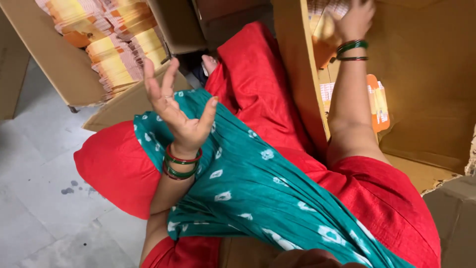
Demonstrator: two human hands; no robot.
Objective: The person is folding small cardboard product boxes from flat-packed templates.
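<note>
The right hand [354, 20] is deep inside a big cardboard box [426, 89], up at the top of the view. Its fingers rest on a stack of orange and yellow printed packets [322, 32]. I cannot tell if it is gripping them or just touching them.

One more packet [378, 101] leans on the box wall below that wrist.

To do this well, the fingers should close around the whole stack so none slip out.

The left hand [179, 111] is up in the air over the lap, open and holding nothing.

Beyond the left hand sits another open box [59, 64] full of the same packets.

The box wall [297, 74] stands close beside the right arm, so room there is tight. The grey floor [39, 188] by the left arm has more room.
</note>
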